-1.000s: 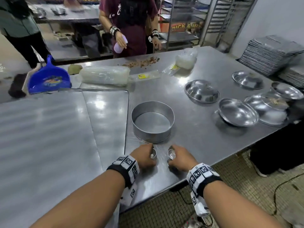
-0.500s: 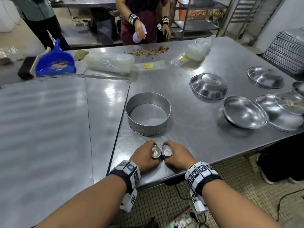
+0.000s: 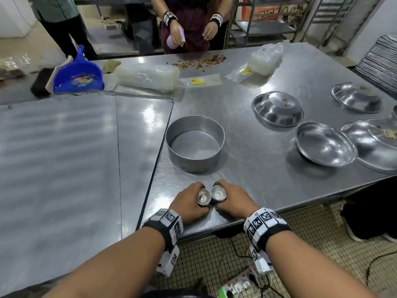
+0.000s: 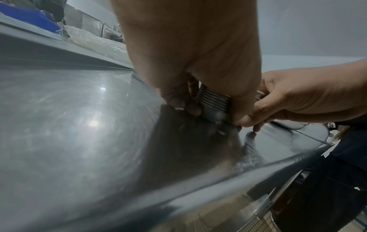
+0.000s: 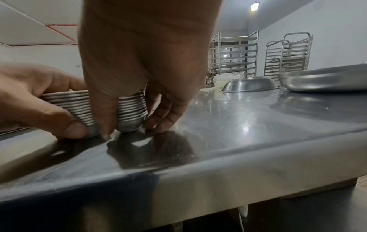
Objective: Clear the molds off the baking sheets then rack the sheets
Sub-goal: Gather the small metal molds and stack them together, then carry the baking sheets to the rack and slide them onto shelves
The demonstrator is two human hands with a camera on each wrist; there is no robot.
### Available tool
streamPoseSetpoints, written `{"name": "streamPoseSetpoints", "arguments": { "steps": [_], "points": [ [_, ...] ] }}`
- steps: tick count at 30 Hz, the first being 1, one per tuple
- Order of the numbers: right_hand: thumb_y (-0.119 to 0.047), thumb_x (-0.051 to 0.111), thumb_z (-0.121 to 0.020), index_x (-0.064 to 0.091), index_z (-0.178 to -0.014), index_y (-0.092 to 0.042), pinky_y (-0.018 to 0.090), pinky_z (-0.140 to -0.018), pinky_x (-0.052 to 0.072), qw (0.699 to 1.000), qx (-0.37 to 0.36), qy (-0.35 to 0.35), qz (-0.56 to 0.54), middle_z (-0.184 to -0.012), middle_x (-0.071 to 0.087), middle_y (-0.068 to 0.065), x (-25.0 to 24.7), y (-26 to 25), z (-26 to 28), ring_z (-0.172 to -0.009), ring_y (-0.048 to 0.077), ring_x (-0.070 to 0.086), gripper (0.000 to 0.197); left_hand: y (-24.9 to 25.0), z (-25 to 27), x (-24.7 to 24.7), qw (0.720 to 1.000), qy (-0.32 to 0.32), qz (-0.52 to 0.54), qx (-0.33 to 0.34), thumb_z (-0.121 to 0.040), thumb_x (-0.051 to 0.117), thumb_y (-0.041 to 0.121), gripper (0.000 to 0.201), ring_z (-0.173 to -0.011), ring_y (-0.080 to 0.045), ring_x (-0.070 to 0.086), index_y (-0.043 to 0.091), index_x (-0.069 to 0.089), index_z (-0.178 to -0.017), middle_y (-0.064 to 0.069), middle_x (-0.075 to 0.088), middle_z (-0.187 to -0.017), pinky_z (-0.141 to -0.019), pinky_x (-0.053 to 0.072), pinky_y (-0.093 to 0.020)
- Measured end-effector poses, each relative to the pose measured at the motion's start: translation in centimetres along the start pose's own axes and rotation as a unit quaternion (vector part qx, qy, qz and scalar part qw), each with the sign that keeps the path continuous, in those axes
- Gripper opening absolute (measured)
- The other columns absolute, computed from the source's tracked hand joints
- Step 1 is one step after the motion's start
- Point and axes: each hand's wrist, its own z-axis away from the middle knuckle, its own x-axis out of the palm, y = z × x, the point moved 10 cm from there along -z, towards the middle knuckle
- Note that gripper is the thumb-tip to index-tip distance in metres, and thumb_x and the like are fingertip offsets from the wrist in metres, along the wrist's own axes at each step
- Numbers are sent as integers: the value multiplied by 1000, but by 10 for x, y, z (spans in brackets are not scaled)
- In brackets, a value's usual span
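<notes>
Two stacks of small nested metal molds stand side by side near the front edge of the steel table point(image 3: 268, 147). My left hand point(image 3: 189, 203) grips the left stack point(image 3: 203, 197), whose ribbed side point(image 4: 213, 100) shows between my fingers. My right hand point(image 3: 233, 201) grips the right stack point(image 3: 218, 192), seen close up as stacked rims point(image 5: 131, 109) with its base on the table. The stacks touch each other. Two large baking sheets point(image 3: 64, 158) lie overlapped on the left, bare on top. A round cake ring point(image 3: 194, 143) sits just behind my hands.
Several shallow steel bowls point(image 3: 324, 144) lie at the right. Plastic-wrapped packs point(image 3: 148, 76), a blue dustpan point(image 3: 78, 77) and crumbs point(image 3: 199, 61) are at the far side, where another person point(image 3: 187, 22) stands. Sheet racks point(image 5: 286, 55) stand at the back right, a pile of sheets point(image 3: 380, 61) beside them.
My hands have slid the two mold stacks together until they touch. The camera has tilted down slightly. The person opposite has lowered both hands.
</notes>
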Motion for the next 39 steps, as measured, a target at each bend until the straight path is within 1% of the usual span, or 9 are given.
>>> {"name": "streamPoseSetpoints", "arguments": {
  "steps": [8, 12, 15, 18, 20, 22, 24, 31, 39],
  "points": [
    [-20, 83, -67, 47, -137, -33, 31, -95, 51, 999, 1, -42, -31, -124, 64, -5, -6, 12, 0, -105, 11, 62, 79, -5, 2, -9, 996, -82, 24, -11, -54, 78, 45, 68, -90, -8, 61, 33, 48, -114, 11, 61, -104, -77, 52, -28],
    [-9, 76, -77, 47, -141, -27, 10, -78, 42, 996, 9, -85, -2, -130, 59, -7, -26, 31, -8, -87, -8, 54, 72, -27, -3, -29, 984, -162, -47, -50, -76, 76, 23, 55, -94, -14, 64, 26, 53, -125, 4, 66, -110, -86, 52, -30],
    [-14, 70, -84, 54, -135, -26, 30, -92, 48, 999, 42, -26, -1, -133, 61, 1, -60, 43, -24, -100, 13, 58, 55, -40, -12, -72, 994, -67, -53, -74, -89, 67, 34, 24, -88, -13, 66, 26, 60, -110, 4, 70, -100, -83, 55, -33],
    [-31, 68, -91, 58, -131, -25, 37, -100, 46, 996, 31, 80, -5, -133, 60, 2, -98, 26, -44, -108, 22, 61, 42, -41, -20, -120, 990, 95, -69, -74, -92, 64, 39, 31, -82, -16, 62, 24, 58, -119, -1, 65, -107, -76, 50, -31],
    [-41, 66, -92, 57, -133, -28, 39, -103, 45, 994, -2, 111, -2, -137, 55, 3, -108, 4, -57, -115, 23, 60, 44, -37, -27, -133, 985, 143, -72, -64, -92, 64, 43, 44, -96, -24, 63, 28, 55, -132, -6, 54, -129, -85, 49, -33],
    [-47, 65, -90, 54, -134, -32, 42, -109, 41, 994, -22, 103, 12, -146, 43, 6, -107, -14, -69, -128, 25, 52, 48, -34, -38, -132, 986, 127, -76, -72, -91, 66, 46, 53, -130, -33, 50, 31, 52, -140, -11, 31, -154, -105, 43, -39],
    [-50, 66, -89, 54, -134, -34, 43, -115, 35, 997, -21, 72, 35, -158, 26, 9, -97, -21, -80, -141, 28, 39, 49, -38, -48, -125, 988, 93, -84, -91, -90, 67, 47, 50, -145, -35, 32, 31, 57, -137, -13, 9, -164, -116, 33, -40],
    [-53, 79, -76, 64, -97, -32, 43, -114, 36, 998, -49, 37, 35, -165, 7, -2, -79, -15, -86, -144, 28, 34, 34, -42, -52, -116, 994, 75, -53, -63, -80, 74, 56, 23, -137, -30, 45, 39, 66, -93, -9, 17, -162, -108, 43, -36],
    [-63, 82, -65, 68, -81, -36, 40, -118, 31, 998, -57, 32, -25, -165, 13, -3, -81, -8, -65, -146, 24, 32, 34, -22, -26, -108, 996, 78, -25, -21, -79, 77, 55, 36, -143, -21, 36, 23, 77, -95, -3, 14, -164, -105, 29, -19]
  ]
}}
